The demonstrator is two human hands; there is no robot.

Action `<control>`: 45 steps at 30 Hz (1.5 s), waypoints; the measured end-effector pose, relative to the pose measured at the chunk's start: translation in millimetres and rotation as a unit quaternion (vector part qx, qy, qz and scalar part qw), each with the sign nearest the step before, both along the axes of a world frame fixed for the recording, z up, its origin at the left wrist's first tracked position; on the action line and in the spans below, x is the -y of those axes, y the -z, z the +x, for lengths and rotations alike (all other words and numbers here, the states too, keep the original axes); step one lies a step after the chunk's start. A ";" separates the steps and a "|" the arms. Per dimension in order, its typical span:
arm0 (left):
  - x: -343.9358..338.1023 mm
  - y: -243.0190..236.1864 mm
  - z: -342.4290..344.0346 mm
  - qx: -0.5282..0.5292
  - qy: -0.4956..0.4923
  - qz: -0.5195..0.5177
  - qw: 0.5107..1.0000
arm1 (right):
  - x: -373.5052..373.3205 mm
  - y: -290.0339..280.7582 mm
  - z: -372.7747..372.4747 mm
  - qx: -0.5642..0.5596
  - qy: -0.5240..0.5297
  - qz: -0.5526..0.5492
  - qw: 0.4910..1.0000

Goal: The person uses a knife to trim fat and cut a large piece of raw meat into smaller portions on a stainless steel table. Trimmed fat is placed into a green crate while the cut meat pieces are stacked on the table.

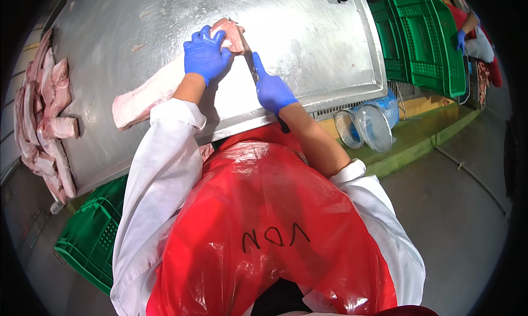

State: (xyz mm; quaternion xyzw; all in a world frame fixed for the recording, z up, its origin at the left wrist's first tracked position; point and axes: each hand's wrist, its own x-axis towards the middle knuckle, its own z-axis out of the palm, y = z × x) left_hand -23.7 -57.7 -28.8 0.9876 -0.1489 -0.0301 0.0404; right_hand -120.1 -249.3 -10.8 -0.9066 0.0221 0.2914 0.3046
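A long pale strip of meat [144,93] lies slantwise on the metal table, its pink cut end [232,36] at the far side. My left hand [206,55], in a blue glove, grips it from above near that end, fingers curved over the top. In a blue glove too, my right hand [272,90] is closed round a knife [251,60], index finger stretched along the back of the blade. The blade's tip touches or nearly touches the right side of the pink end. Most of the handle is hidden in my palm.
Several cut meat strips [47,112] are heaped along the left edge of the raised-rim metal table [324,41]. Green crates stand at the right [421,41] and lower left [96,233]. Clear plastic-lined rings [374,128] lie beyond the right corner. Another person's gloved hand [461,41] is far right.
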 end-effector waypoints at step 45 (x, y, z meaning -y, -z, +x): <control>-113.2 -63.3 -242.5 -0.116 -0.097 0.127 0.980 | 210.9 -36.3 -4.5 0.058 0.108 0.277 0.953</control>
